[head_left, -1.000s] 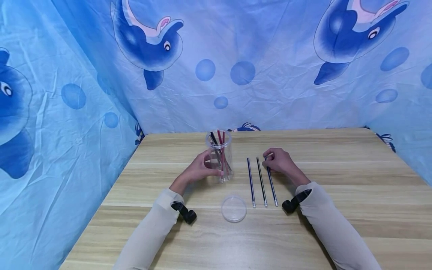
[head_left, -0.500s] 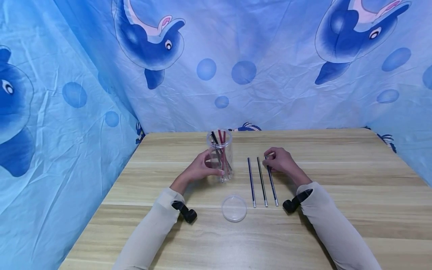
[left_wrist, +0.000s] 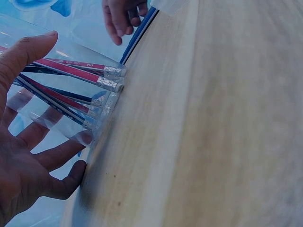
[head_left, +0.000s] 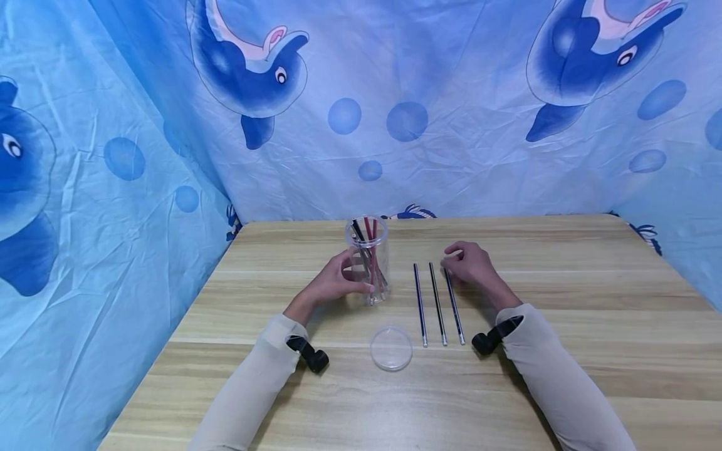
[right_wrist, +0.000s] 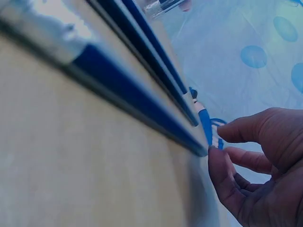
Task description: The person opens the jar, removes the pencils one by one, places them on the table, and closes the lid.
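Note:
My left hand [head_left: 329, 282] holds a clear round jar [head_left: 385, 258] from its left side, thumb and fingers around the wall. Several red and dark pencils [left_wrist: 75, 71] lean inside the jar, their ferrule ends at its base. To the right, three dark pencils lie side by side on the table: a left one [head_left: 420, 304], a middle one [head_left: 437, 304] and a right one [head_left: 454, 307]. My right hand [head_left: 470, 263] is at the far end of the right pencil. In the right wrist view its thumb and forefinger are apart, and one fingertip is by the pencil's tip.
A clear round lid [head_left: 392, 349] lies flat on the wooden table [head_left: 592, 313], in front of the jar. Behind the table hangs a blue dolphin-print cloth [head_left: 451, 169], which also covers the left side.
My right hand has let go of the right pencil and shifted slightly up and right, its fingers parting. The pencils on the table, the jar and my left hand stay put.

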`<state>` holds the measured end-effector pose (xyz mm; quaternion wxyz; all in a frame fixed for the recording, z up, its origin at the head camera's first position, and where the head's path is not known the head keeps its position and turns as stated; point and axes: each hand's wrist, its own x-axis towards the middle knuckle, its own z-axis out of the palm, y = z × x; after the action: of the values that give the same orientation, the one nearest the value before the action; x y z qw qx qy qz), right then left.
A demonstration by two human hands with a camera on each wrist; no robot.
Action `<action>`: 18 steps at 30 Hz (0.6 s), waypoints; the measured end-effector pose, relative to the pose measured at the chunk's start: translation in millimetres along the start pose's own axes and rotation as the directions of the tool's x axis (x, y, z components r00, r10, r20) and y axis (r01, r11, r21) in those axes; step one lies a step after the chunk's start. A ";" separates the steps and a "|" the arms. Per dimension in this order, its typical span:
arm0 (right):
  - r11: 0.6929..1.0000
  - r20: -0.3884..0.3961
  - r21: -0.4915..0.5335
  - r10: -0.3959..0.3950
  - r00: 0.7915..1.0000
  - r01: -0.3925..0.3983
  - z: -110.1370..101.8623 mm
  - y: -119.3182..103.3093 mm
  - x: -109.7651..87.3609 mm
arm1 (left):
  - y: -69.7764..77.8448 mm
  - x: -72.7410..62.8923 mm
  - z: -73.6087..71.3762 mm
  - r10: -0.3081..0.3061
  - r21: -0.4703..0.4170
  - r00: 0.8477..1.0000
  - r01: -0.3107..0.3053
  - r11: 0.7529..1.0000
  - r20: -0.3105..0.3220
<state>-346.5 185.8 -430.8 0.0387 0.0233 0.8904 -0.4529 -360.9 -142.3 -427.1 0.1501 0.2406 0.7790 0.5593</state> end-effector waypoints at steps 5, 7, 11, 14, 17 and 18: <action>0.999 -0.039 0.020 -0.041 0.998 0.042 -5.7 -14.8 -2.4 | 2.2 0.2 0.6 -0.012 0.004 1.000 0.012 1.000 -0.009; 0.997 -0.048 0.034 -0.068 0.997 0.069 -7.6 -22.8 -4.5 | 3.2 0.2 0.8 -0.019 0.002 1.000 0.019 1.000 -0.010; 0.990 -0.075 0.056 -0.125 0.989 0.129 -9.2 -39.6 -10.3 | 4.1 0.9 1.4 -0.022 -0.004 1.000 0.022 1.000 -0.008; 0.977 -0.105 0.092 -0.183 0.978 0.192 -8.4 -51.9 -16.3 | 3.7 1.8 1.6 -0.015 -0.003 1.000 0.015 1.000 -0.004; 0.958 -0.131 0.112 -0.249 0.960 0.264 -6.6 -65.7 -24.4 | 2.9 2.6 1.8 -0.014 -0.009 1.000 0.014 1.000 -0.005; 0.952 -0.139 0.106 -0.271 0.953 0.286 -5.7 -70.6 -27.6 | 2.7 2.5 1.8 -0.014 -0.009 1.000 0.014 1.000 -0.007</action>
<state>-324.7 148.7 -368.2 -0.0819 -0.0726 0.8553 -0.5065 -361.6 -138.8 -425.1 0.1524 0.2323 0.7786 0.5627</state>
